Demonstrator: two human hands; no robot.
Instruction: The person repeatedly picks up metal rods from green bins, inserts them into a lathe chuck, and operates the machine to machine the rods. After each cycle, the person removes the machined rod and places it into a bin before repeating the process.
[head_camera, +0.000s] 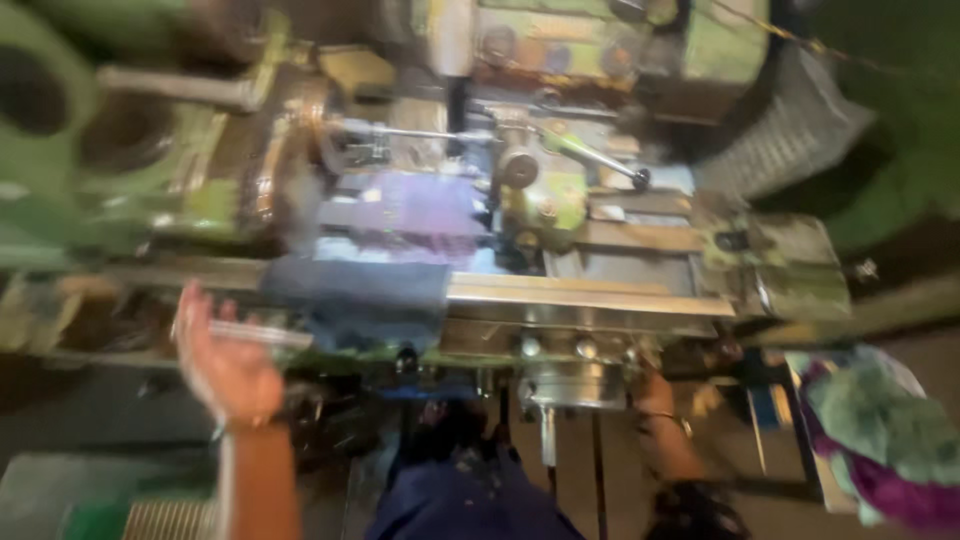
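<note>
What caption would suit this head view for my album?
Seen from above, blurred: left hand raised before a green lathe, right hand low by its front.

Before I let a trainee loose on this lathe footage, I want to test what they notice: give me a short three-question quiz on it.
1. True or false: the left hand is raised with its palm open in front of the green lathe.
2. Where is the right hand? A) on the black-knobbed lever B) low at the machine's front, under the carriage by the round metal housing C) on the pile of rags
3. What lies draped over the bed near the middle?

Key: 1 true; 2 B; 3 a dark blue cloth.
</note>
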